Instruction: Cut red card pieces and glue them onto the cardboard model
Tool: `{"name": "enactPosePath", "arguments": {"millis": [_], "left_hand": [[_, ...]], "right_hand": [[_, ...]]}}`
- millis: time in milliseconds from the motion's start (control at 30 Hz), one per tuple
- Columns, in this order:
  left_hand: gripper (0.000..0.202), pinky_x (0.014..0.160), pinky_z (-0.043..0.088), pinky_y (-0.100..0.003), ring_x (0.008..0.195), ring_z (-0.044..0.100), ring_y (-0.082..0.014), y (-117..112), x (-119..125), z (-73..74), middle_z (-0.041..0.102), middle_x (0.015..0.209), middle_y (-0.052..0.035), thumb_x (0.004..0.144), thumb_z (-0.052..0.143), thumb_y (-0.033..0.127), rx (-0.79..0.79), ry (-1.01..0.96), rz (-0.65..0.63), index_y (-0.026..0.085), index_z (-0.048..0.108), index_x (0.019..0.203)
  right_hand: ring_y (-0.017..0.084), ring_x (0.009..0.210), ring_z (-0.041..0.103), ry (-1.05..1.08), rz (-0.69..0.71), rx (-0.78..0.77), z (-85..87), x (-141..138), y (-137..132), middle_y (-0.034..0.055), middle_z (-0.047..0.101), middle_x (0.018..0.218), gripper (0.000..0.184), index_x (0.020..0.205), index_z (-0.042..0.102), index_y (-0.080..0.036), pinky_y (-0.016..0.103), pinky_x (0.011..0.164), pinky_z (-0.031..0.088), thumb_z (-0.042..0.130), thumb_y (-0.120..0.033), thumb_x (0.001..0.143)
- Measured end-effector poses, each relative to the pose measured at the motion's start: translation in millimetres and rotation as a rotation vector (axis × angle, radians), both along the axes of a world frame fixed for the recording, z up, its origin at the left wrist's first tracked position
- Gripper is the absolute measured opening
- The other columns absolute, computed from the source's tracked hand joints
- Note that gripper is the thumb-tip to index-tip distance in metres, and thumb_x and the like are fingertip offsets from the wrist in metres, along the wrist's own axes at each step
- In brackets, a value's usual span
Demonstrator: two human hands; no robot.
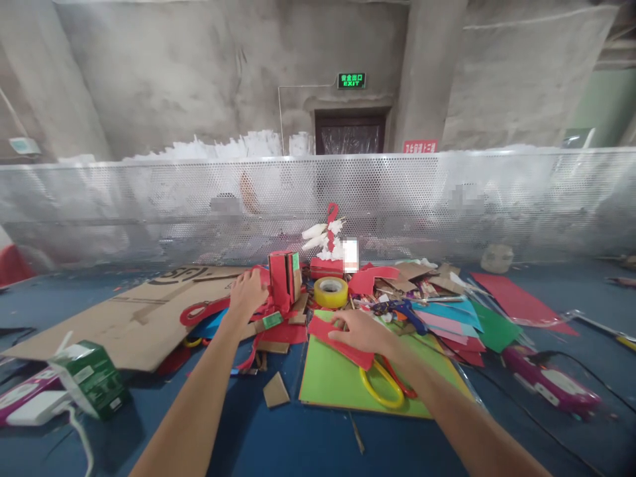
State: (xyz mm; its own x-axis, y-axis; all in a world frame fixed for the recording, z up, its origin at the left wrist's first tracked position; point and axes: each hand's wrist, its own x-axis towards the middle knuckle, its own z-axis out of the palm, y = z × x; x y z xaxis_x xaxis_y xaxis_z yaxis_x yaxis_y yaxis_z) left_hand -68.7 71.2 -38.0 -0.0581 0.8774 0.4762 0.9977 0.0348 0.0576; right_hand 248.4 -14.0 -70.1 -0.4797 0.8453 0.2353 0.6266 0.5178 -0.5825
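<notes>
My left hand is at the left side of a small red-covered cardboard box, its fingers curled against it. The box stands upright, with bare cardboard and a bit of green on its right side. My right hand pinches the edge of a red strip with thumb and finger. This strip lies over a light green sheet. Scissors with yellow and red handles lie partly under it. Just beyond, a roll of yellow tape sits between my hands.
A large flat cardboard sheet covers the left side. A green carton stands nearer. Coloured sheets, scraps and a blue glue gun crowd the right. White flowers stand before a perforated metal screen.
</notes>
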Motion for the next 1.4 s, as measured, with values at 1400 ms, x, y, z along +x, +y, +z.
{"name": "enactPosePath", "arguments": {"millis": [1400], "left_hand": [[0.021, 0.081, 0.048, -0.035, 0.088, 0.062, -0.0252, -27.7, 49.9, 18.6, 0.071, 0.093, -0.0077, 0.091, 0.052, 0.012, 0.474, 0.168, -0.671, 0.021, 0.069, 0.099]], "right_hand": [[0.023, 0.113, 0.067, 0.582, -0.053, 0.7, 17.3, 12.0, 3.2, 0.0071, 0.071, 0.122, 0.036, 0.133, 0.064, -0.029, 0.037, 0.1, 0.053, 0.065, -0.03, 0.097]]}}
